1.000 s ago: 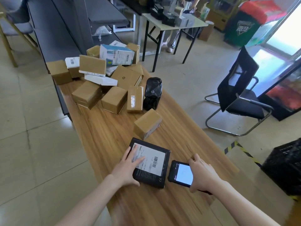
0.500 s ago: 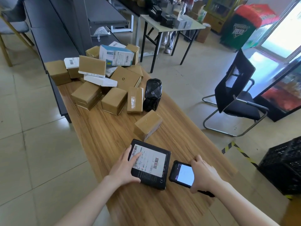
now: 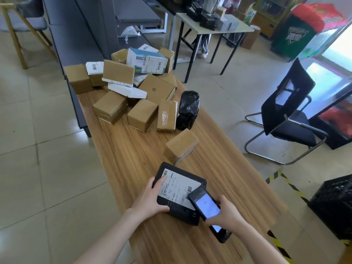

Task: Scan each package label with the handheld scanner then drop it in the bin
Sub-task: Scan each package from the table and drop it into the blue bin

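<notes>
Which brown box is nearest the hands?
The lone brown box, apart from the pile, just beyond the black package that the left hand grips; the right hand holds the scanner.

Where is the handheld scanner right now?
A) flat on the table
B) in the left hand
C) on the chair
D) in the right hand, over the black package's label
D: the right hand grips the handheld scanner, its tip over the label on the black package that the left hand holds.

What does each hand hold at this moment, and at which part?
The left hand grips the flat black box with a white label at its left edge. The right hand grips the black handheld scanner around its near half.
</notes>
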